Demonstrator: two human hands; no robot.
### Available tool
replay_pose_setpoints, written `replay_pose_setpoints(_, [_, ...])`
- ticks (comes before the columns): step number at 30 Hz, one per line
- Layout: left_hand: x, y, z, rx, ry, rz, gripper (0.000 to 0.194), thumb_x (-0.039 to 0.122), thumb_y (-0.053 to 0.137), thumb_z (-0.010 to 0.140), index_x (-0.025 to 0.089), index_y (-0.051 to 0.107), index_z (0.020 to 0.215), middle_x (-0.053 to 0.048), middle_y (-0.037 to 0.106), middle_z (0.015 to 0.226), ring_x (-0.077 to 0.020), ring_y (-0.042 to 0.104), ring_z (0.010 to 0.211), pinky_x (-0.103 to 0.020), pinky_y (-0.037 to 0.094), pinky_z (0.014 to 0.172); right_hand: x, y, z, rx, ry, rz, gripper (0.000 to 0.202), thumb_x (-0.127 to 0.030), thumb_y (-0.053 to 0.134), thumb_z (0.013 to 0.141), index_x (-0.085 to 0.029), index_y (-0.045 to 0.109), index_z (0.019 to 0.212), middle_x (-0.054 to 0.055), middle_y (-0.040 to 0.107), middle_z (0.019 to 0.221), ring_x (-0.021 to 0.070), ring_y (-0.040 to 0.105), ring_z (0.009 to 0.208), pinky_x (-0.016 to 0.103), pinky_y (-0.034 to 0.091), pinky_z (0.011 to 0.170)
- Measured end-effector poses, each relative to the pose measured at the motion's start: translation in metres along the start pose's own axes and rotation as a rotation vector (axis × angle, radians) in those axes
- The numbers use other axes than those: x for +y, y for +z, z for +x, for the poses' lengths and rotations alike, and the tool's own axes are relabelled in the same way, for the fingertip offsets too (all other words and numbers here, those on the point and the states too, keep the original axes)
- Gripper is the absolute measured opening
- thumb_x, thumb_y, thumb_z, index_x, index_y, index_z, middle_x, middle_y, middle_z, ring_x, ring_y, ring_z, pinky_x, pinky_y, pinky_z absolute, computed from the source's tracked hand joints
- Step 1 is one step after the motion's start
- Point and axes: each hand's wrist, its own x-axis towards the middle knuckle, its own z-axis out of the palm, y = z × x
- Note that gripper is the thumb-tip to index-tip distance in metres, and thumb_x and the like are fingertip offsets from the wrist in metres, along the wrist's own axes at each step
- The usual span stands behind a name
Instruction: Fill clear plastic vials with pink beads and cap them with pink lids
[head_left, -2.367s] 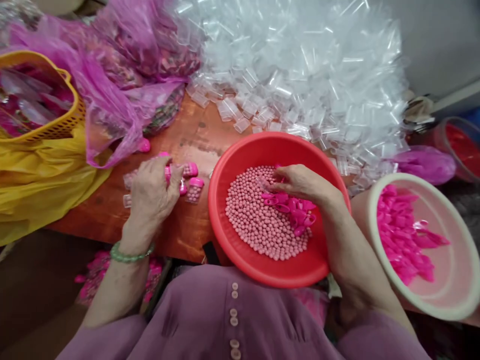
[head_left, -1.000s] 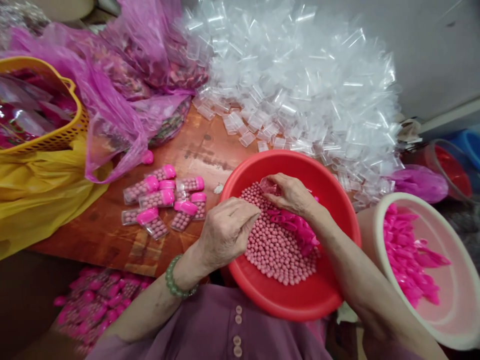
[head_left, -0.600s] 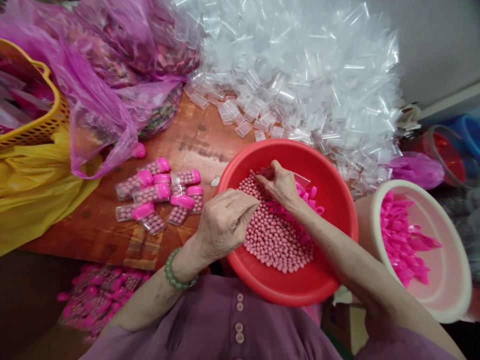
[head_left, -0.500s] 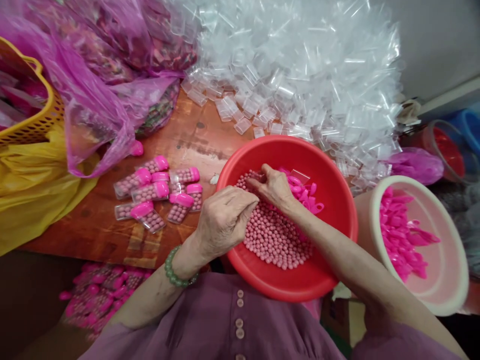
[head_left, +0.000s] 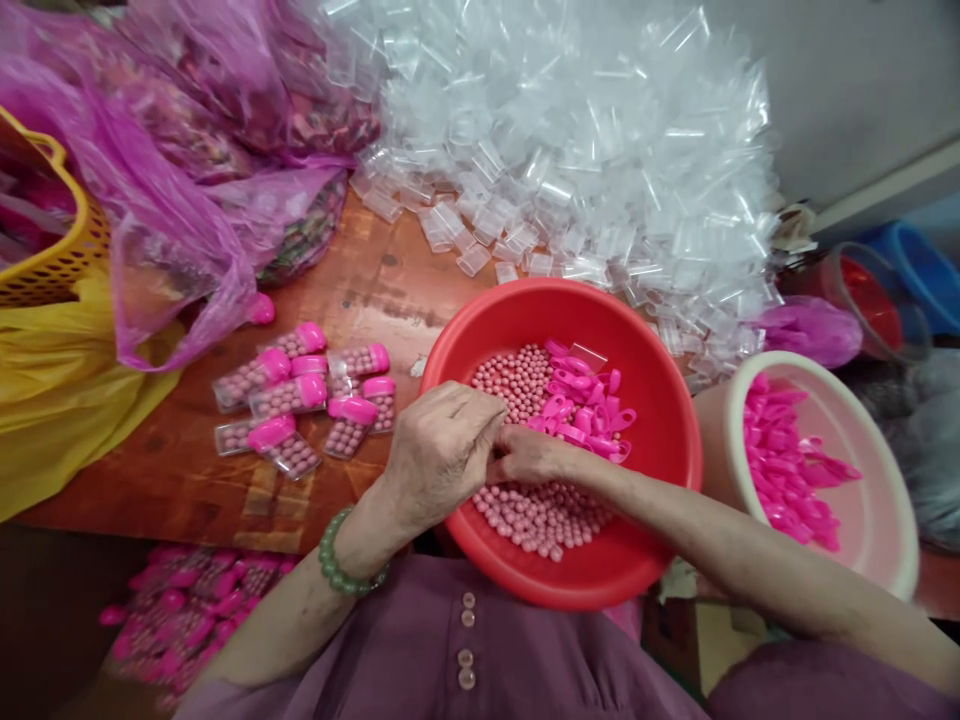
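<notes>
My left hand (head_left: 442, 450), with a green bead bracelet (head_left: 341, 565) at its wrist, is closed over the near left rim of a red basin (head_left: 675, 520). What it grips is hidden behind the fingers. My right hand (head_left: 529, 453) reaches in from the right and meets the left hand's fingertips above the basin. Its fingers are bent together, and anything in them is out of sight. Pink beads (head_left: 536, 520) lie under and beyond the hands. Bright pink plastic caps (head_left: 589, 400) are heaped at the basin's far right, with a clear plastic piece (head_left: 590, 355) among them.
Left of the basin lie several bead-filled clear containers (head_left: 289, 395) with pink caps. Clear empty containers (head_left: 570, 160) form a large pile behind. A white bucket (head_left: 889, 500) of pink caps stands right. Purple bags (head_left: 187, 200) and a yellow basket (head_left: 90, 235) are at left.
My right hand has drawn back from the basin's far-left beads toward me and now meets my left hand. The left hand stays closed near the rim. The view has shifted slightly.
</notes>
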Motion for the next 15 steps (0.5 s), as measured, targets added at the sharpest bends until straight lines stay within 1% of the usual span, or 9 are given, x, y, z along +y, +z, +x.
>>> replay_pose_setpoints(2, [0.000,-0.002,0.000,-0.020,0.007,0.013,0.014,0.013,0.052,0.091,0.014,0.065,0.085,-0.007,0.072,0.079,-0.0181,0.065,0.074,-0.030,0.050,0.068,0.002,-0.003,-0.001,-0.090,0.017,0.087,0.006,-0.019,0.065,0.068,-0.017,0.060,0.066,-0.004,0.055,0.059,0.0114,0.048,0.058,0.024,0.040,0.057])
replay_pose_setpoints(4, [0.001,-0.007,0.001,-0.093,0.040,0.029,0.015,0.022,0.053,0.093,0.014,0.065,0.087,-0.008,0.072,0.080,-0.0193,0.065,0.075,-0.032,0.048,0.068,0.002,-0.008,-0.003,-0.153,0.014,0.179,0.006,-0.017,0.064,0.065,-0.017,0.058,0.064,-0.005,0.053,0.057,0.0099,0.045,0.056,0.023,0.039,0.055])
replay_pose_setpoints(5, [0.002,-0.011,0.002,-0.166,0.063,0.040,0.019,0.029,0.055,0.093,0.014,0.065,0.089,-0.008,0.072,0.082,-0.0204,0.065,0.076,-0.033,0.047,0.068,0.002,-0.010,-0.004,-0.175,0.010,0.223,0.006,-0.017,0.063,0.065,-0.017,0.057,0.063,-0.005,0.052,0.056,0.0093,0.043,0.054,0.022,0.038,0.054])
replay_pose_setpoints(7, [0.004,-0.017,0.004,-0.365,0.109,0.076,0.031,0.044,0.059,0.089,0.014,0.066,0.096,-0.007,0.072,0.084,-0.0231,0.065,0.080,-0.036,0.045,0.071,0.003,-0.015,-0.007,-0.198,0.010,0.310,0.007,-0.019,0.058,0.066,-0.019,0.054,0.061,-0.006,0.047,0.051,0.0082,0.038,0.048,0.022,0.035,0.047])
replay_pose_setpoints(8, [0.006,-0.020,0.005,-0.468,0.124,0.104,0.037,0.049,0.062,0.087,0.014,0.065,0.100,-0.007,0.071,0.085,-0.0243,0.065,0.082,-0.037,0.045,0.072,0.003,-0.017,-0.009,-0.202,0.009,0.373,0.008,-0.021,0.056,0.067,-0.019,0.053,0.061,-0.007,0.044,0.048,0.0077,0.034,0.044,0.021,0.031,0.043])
replay_pose_setpoints(9, [0.008,-0.022,0.007,-0.558,0.127,0.136,0.041,0.051,0.064,0.084,0.015,0.065,0.103,-0.007,0.071,0.086,-0.0254,0.065,0.084,-0.038,0.044,0.074,0.004,-0.018,-0.011,-0.200,0.006,0.449,0.008,-0.023,0.054,0.068,-0.020,0.052,0.061,-0.007,0.041,0.045,0.0072,0.031,0.039,0.021,0.027,0.039])
replay_pose_setpoints(10, [0.010,-0.023,0.008,-0.627,0.120,0.170,0.041,0.049,0.067,0.083,0.014,0.064,0.105,-0.007,0.071,0.088,-0.0261,0.065,0.086,-0.038,0.044,0.075,0.005,-0.020,-0.013,-0.199,-0.007,0.555,0.007,-0.025,0.053,0.067,-0.020,0.052,0.062,-0.008,0.041,0.043,0.0068,0.028,0.036,0.021,0.023,0.036])
replay_pose_setpoints(12, [0.014,-0.022,0.011,-0.697,0.079,0.220,0.034,0.041,0.068,0.085,0.013,0.063,0.105,-0.007,0.071,0.091,-0.0265,0.065,0.087,-0.038,0.044,0.076,0.007,-0.021,-0.017,-0.201,-0.048,0.700,0.008,-0.026,0.052,0.066,-0.019,0.054,0.062,-0.006,0.045,0.042,0.0060,0.027,0.033,0.020,0.018,0.032])
replay_pose_setpoints(15, [0.017,-0.017,0.011,-0.703,0.021,0.206,0.024,0.029,0.064,0.087,0.013,0.062,0.105,-0.008,0.071,0.092,-0.0254,0.067,0.086,-0.036,0.046,0.076,0.006,-0.020,-0.025,-0.192,-0.105,0.788,0.013,-0.025,0.051,0.067,-0.017,0.055,0.058,-0.003,0.051,0.043,0.0053,0.032,0.033,0.018,0.020,0.031])
